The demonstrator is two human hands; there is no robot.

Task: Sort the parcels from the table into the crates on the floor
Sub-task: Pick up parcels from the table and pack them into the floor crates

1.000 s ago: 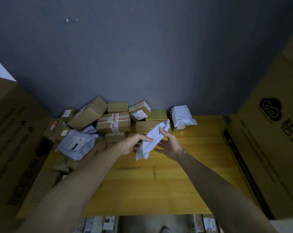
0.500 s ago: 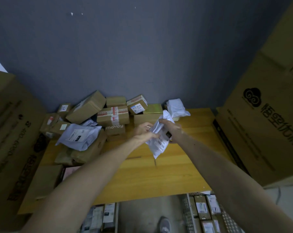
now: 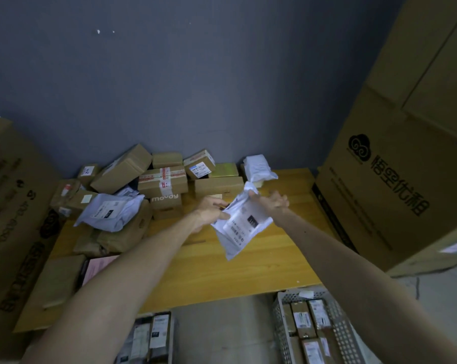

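Note:
Above the wooden table (image 3: 248, 271) I hold a white poly-mailer parcel (image 3: 241, 227) with its label facing me. My left hand (image 3: 211, 212) pinches its left edge. My right hand (image 3: 270, 202) grips its upper right corner. A pile of brown cardboard parcels (image 3: 163, 181) and white mailers (image 3: 109, 211) lies at the table's back left. On the floor below the table's front edge stand a grey perforated crate (image 3: 345, 329) at the right and a second crate (image 3: 148, 337) at the left, both holding parcels.
Large cardboard boxes (image 3: 395, 179) wall in the table's right side, and another big box (image 3: 9, 219) stands at the left. A grey wall rises behind. A flat brown envelope (image 3: 56, 282) and a pink one (image 3: 98, 266) lie at the table's front left.
Both hands turned the white mailer so its label faces me and lowered it slightly. My view has tilted down and right, revealing more of the grey crate.

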